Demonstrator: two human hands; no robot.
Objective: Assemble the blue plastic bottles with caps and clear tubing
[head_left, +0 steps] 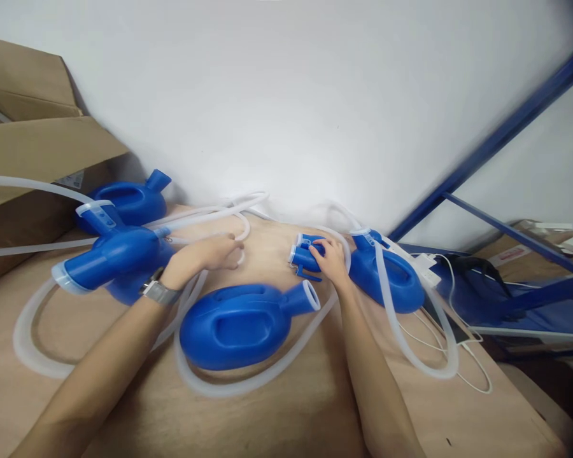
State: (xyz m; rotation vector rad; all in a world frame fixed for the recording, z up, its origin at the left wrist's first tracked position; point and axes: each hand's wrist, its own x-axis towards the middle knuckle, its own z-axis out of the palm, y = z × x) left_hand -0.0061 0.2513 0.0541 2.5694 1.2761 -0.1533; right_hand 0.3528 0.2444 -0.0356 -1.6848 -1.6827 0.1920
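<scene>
My left hand [218, 252], with a watch on the wrist, is over the table with its fingers curled. White tubing [246, 222] runs right by those fingers; whether they grip it is hidden. My right hand [333, 257] closes thumb and fingers over a blue spout fitting [306, 258] with a pale rim and a small wire clip. A second similar fitting [306, 240] lies against it. Between my forearms a blue urinal bottle [248, 331] lies on its side, its open neck pointing right. A clear tube [239, 387] curves around its near side.
More blue bottles stand left [138, 200] and right [391, 283]. A blue spout piece [109, 257] rests on a bottle at left. Cardboard boxes [42, 152] fill the left edge. A power strip [427, 270], cables and a blue metal frame [496, 133] are at right. A white wall rises behind.
</scene>
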